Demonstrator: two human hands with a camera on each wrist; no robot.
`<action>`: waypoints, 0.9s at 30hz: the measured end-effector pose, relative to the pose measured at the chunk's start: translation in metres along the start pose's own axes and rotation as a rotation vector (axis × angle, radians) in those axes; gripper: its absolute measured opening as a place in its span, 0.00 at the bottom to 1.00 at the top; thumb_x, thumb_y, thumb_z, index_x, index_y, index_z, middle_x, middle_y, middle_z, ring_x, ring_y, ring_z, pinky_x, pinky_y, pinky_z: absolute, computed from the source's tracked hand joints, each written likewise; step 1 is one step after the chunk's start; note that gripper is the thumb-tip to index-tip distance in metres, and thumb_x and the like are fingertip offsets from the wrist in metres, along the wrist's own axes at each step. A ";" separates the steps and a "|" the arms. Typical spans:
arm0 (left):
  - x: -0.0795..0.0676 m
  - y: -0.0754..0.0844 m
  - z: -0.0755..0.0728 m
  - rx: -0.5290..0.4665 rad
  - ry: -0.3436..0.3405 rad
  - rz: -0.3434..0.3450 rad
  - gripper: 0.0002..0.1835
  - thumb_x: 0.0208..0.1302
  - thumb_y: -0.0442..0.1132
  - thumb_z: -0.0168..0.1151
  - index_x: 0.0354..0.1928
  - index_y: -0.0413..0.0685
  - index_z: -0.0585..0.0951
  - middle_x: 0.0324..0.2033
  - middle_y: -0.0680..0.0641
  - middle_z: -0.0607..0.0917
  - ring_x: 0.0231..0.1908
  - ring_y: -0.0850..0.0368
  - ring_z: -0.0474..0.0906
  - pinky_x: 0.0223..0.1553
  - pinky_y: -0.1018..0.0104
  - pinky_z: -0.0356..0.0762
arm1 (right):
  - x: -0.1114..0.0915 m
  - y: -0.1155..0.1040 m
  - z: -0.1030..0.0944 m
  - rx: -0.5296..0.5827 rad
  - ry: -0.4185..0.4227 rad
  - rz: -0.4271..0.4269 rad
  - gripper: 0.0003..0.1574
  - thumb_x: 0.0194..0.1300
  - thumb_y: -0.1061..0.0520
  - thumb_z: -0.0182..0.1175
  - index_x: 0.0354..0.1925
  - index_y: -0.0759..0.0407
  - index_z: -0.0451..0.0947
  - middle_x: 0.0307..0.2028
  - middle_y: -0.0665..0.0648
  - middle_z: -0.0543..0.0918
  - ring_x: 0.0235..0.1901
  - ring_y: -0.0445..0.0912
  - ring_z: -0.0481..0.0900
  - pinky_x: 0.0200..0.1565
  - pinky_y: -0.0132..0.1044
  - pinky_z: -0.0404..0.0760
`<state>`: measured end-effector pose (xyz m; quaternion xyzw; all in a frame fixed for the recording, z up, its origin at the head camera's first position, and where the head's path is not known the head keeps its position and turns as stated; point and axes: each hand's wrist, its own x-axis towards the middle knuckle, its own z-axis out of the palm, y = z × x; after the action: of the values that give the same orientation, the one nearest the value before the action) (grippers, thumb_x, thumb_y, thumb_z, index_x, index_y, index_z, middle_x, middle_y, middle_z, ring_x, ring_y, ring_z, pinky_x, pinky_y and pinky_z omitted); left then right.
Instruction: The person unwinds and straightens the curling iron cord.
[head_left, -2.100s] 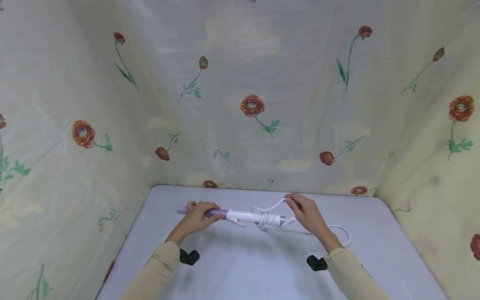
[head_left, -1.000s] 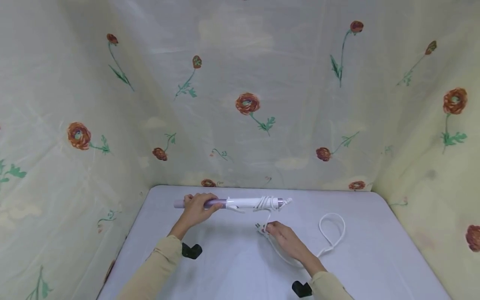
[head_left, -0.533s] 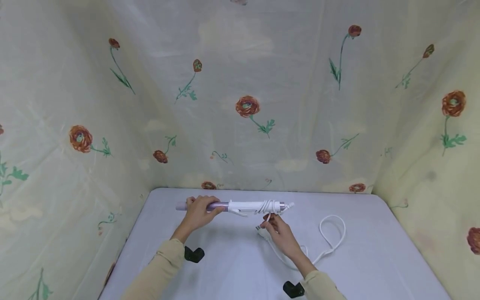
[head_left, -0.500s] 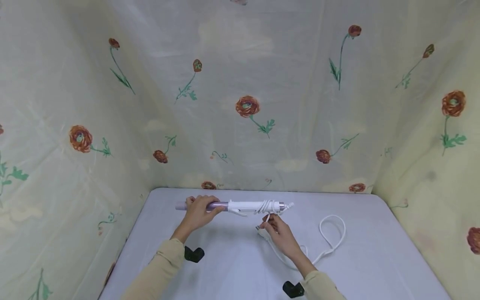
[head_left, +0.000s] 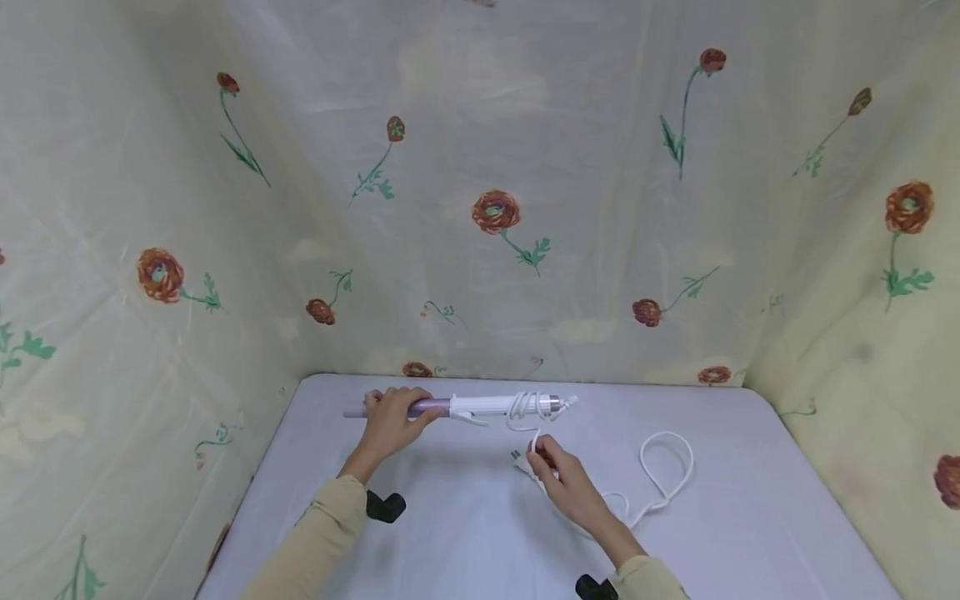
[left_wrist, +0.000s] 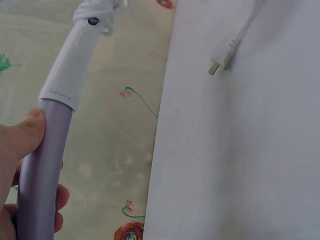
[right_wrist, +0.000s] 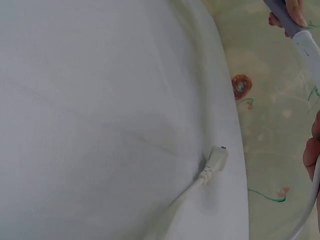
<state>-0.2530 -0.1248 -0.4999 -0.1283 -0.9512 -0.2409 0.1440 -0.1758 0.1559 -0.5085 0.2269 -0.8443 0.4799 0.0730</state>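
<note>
My left hand [head_left: 393, 421] grips the purple barrel of a curling iron [head_left: 487, 406], held level above the table. In the left wrist view, the thumb of that left hand [left_wrist: 20, 140] lies along the barrel [left_wrist: 45, 165], just below the white handle [left_wrist: 70, 65]. White cord [head_left: 528, 406] is wound in several loose turns round the handle's right end. My right hand [head_left: 572, 483] pinches the cord just below the handle; the right wrist view shows only the edge of its fingers [right_wrist: 312, 150]. Beside it the two-pin plug [head_left: 521, 461] lies on the table.
A loose loop of cord [head_left: 678, 437] lies on the white table [head_left: 750, 517] to the right. Flower-patterned sheeting [head_left: 585, 250] hangs behind the table and on both sides. A dark wrist-mounted piece [head_left: 386, 507] shows at the left wrist, another [head_left: 596, 587] at the right.
From beyond the handle's end, my right hand has come down with the cord to the near side, risen beneath the handle, then drawn back slightly. The left hand keeps its grip.
</note>
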 end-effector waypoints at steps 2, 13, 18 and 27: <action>0.000 0.000 0.000 0.002 0.000 -0.002 0.20 0.51 0.61 0.57 0.41 0.59 0.79 0.34 0.54 0.82 0.35 0.56 0.69 0.44 0.52 0.47 | -0.001 -0.009 -0.004 -0.027 0.001 -0.048 0.04 0.66 0.62 0.46 0.36 0.58 0.68 0.24 0.45 0.71 0.24 0.44 0.71 0.29 0.28 0.72; -0.001 0.001 0.002 -0.002 -0.026 0.003 0.21 0.51 0.63 0.56 0.41 0.59 0.79 0.34 0.54 0.83 0.35 0.56 0.69 0.45 0.51 0.48 | 0.003 -0.008 -0.019 -0.109 0.004 -0.282 0.09 0.62 0.65 0.50 0.30 0.51 0.70 0.20 0.46 0.70 0.21 0.32 0.65 0.23 0.24 0.68; -0.001 -0.001 0.002 0.005 -0.043 0.011 0.21 0.51 0.63 0.56 0.41 0.60 0.79 0.33 0.54 0.82 0.34 0.57 0.69 0.45 0.51 0.48 | 0.014 -0.003 -0.028 -0.158 -0.006 -0.348 0.08 0.61 0.64 0.53 0.30 0.50 0.69 0.21 0.44 0.70 0.21 0.30 0.65 0.24 0.22 0.68; -0.004 -0.004 -0.001 0.005 -0.067 0.072 0.21 0.51 0.64 0.55 0.40 0.61 0.79 0.33 0.57 0.82 0.34 0.60 0.69 0.43 0.54 0.49 | 0.037 -0.032 -0.063 -0.214 0.000 -0.348 0.05 0.59 0.67 0.54 0.31 0.58 0.71 0.21 0.48 0.71 0.20 0.33 0.64 0.22 0.24 0.67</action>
<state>-0.2506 -0.1292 -0.5025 -0.1701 -0.9508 -0.2289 0.1209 -0.2001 0.1831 -0.4378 0.3603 -0.8387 0.3674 0.1784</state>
